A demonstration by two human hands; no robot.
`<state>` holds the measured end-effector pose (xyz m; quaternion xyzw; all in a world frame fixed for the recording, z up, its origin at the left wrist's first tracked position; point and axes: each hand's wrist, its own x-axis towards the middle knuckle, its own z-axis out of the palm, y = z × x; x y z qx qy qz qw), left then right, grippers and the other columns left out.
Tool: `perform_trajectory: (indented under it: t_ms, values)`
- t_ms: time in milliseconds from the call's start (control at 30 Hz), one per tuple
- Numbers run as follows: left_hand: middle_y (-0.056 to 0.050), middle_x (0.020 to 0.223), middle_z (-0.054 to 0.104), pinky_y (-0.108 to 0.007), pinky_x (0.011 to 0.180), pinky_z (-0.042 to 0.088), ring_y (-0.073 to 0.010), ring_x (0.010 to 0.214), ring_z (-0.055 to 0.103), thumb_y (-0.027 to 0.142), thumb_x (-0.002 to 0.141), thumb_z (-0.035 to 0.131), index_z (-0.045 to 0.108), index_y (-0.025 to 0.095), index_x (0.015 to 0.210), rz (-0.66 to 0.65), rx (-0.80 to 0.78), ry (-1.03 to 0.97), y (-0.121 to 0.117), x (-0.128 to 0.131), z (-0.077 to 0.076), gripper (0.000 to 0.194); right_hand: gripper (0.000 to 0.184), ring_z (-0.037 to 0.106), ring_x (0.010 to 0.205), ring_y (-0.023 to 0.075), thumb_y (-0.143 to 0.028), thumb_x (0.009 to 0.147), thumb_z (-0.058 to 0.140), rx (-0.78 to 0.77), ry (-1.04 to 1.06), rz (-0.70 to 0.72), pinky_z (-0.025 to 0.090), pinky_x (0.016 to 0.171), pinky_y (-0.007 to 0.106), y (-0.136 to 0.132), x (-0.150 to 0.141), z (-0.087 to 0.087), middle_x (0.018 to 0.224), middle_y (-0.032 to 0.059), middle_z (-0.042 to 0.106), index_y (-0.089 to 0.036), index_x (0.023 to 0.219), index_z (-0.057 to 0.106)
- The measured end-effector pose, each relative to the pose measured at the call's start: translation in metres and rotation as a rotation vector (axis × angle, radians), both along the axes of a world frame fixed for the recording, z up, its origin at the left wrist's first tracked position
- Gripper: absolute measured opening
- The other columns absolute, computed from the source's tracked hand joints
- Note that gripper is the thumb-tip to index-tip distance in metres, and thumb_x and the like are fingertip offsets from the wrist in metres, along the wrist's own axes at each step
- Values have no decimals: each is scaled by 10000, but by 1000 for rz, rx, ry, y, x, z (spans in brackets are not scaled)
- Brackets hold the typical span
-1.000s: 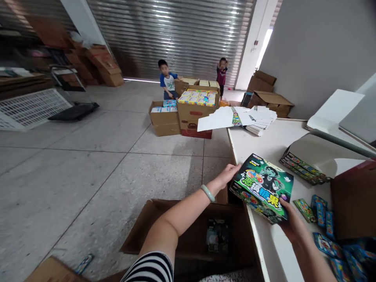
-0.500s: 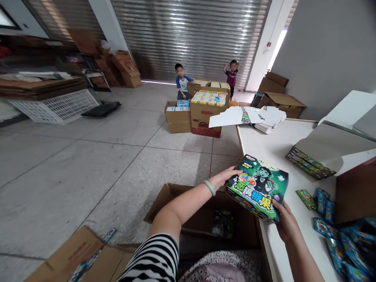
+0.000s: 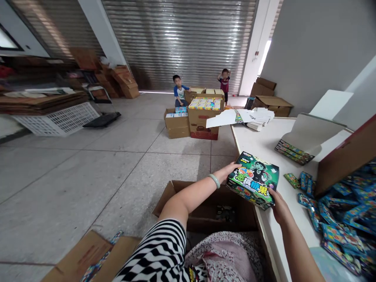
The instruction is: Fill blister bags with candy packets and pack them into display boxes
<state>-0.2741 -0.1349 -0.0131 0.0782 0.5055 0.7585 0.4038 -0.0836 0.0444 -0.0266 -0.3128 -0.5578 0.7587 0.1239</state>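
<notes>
Well, from where I stand, a ribbed metal shutter (image 3: 182, 47) fills the back wall. Next in size comes the white table (image 3: 258, 143) on the person's right, then an open brown carton (image 3: 164, 197) on the floor just beside it. On the tabletop sit fanned white card sheets (image 3: 257, 117) and, nearer, a display box (image 3: 296, 152) with its pale flap raised. A green-and-black printed box (image 3: 254, 178) is held at the table's edge, tilted, partly over the carton. The left hand (image 3: 228, 172) grasps its left side, the right hand (image 3: 279, 204) its right corner. A pale green bangle (image 3: 215, 181) circles the left wrist. Smallest, shiny blue packets (image 3: 337, 231) lie heaped on the table.
</notes>
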Motion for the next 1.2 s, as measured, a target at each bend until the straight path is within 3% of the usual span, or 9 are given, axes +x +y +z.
perform_trajectory:
  t_ms: [367,600,900,1200]
  values:
    - [-75,882,738,-298,700,562,-169,668,688,334,818,734,568,140,1152,19,-97,60,3,-2,0,420,514,687,1067,283,-511,667,808,66,21,30,552,790,322,4,-4,-6,1064,51,767,-224,1084,719]
    - [-58,861,746,-307,699,570,-181,672,698,305,850,691,577,144,1140,13,-112,75,4,-6,-4,351,604,692,1064,274,-519,722,752,80,-69,-13,556,744,300,9,-7,-17,1117,57,754,-208,1232,668]
    - [-79,834,758,-286,674,570,-179,646,704,314,834,708,631,128,1085,-12,-106,87,8,-14,-10,322,585,703,1050,273,-488,774,716,102,-58,-7,581,741,298,7,-6,-13,1136,63,753,-218,1289,653]
    - [-95,856,764,-288,675,578,-179,640,706,334,821,729,635,121,1065,-10,-107,85,7,-14,-11,337,569,706,1031,273,-472,738,744,83,-48,2,582,767,318,8,-7,-12,1113,57,758,-227,1247,676]
